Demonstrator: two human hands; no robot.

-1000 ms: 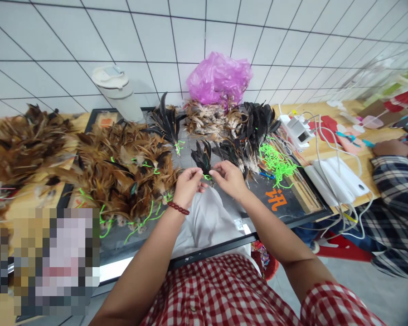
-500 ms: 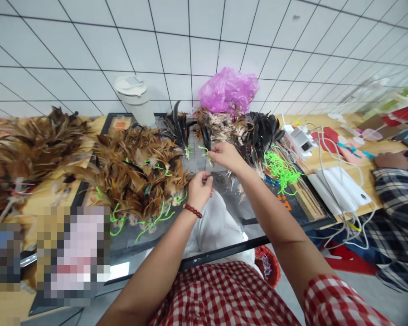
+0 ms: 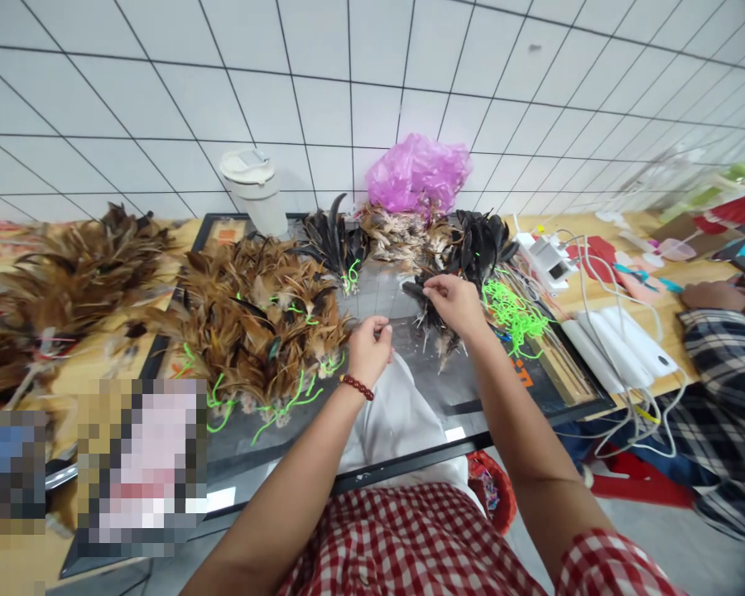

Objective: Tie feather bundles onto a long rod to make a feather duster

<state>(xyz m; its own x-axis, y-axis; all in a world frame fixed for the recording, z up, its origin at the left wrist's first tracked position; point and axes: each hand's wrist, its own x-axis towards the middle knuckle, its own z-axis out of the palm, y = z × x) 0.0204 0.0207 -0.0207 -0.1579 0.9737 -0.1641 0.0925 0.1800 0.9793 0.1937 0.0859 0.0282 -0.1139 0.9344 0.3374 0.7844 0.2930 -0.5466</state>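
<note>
My right hand (image 3: 454, 305) pinches a dark feather (image 3: 415, 290) at its fingertips, above loose dark feathers (image 3: 431, 319) on the dark board (image 3: 465, 389). Closer to me, my left hand (image 3: 371, 349) is closed, thumb against curled fingers; whether anything is in it is hidden. Black feather bunches (image 3: 332, 240) with bright green ties (image 3: 352, 275) lie beyond it. To its left is a big heap of brown feather bunches (image 3: 254, 314), tied with green string. Loose green strings (image 3: 515, 314) lie in a tangle right of my right hand, beside more black feathers (image 3: 479, 242).
A pink plastic bag (image 3: 419, 172) and a white lidded cup (image 3: 257, 190) stand by the tiled wall. More brown feathers (image 3: 93, 273) lie far left. White cables (image 3: 621, 290) and a charger (image 3: 550, 261) are on the right, near a co-worker's plaid sleeve (image 3: 726, 356).
My right hand has let go of a green-tied black feather bunch, which lies beside the other one. It has moved right to the loose dark feathers. My left hand has hardly moved.
</note>
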